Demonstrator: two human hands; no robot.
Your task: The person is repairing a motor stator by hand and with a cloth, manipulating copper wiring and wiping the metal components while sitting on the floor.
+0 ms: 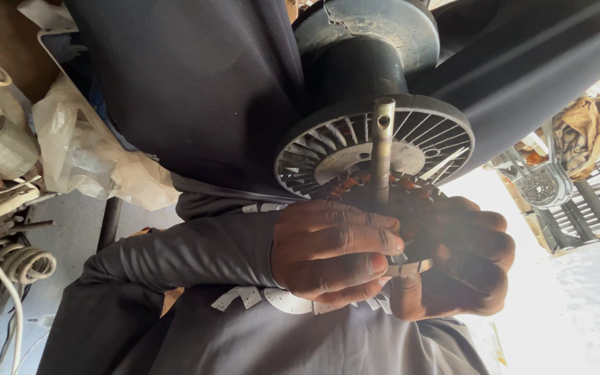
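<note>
Left hand (335, 253): middle of the frame, fingers pressed together and curled over the near side of the motor core (397, 208), gripping it.
Right hand (463, 260): right of centre, fingers wrapped round the far side of the same core, thumb low at the metal edge.
Motor core: a round part with copper-coloured windings, held between both hands just below centre; most of it is hidden by the fingers.
Shaft (382, 149): a grey metal rod with a hole near its tip, standing up out of the core, centre of the frame.
Housing (376, 142): a dark round casing with slotted vents behind the shaft, upper centre, with a cracked drum-like top.
Clothing (203, 111): dark cloth fills the upper middle; a grey sleeve runs in from the lower left to the left hand.
Plastic bag (92, 149): crumpled, at the left edge.
Wires (22, 264): coiled pale cable, lower left.
Fan guard (592, 187): metal grille parts at the right edge, in bright light.
</note>
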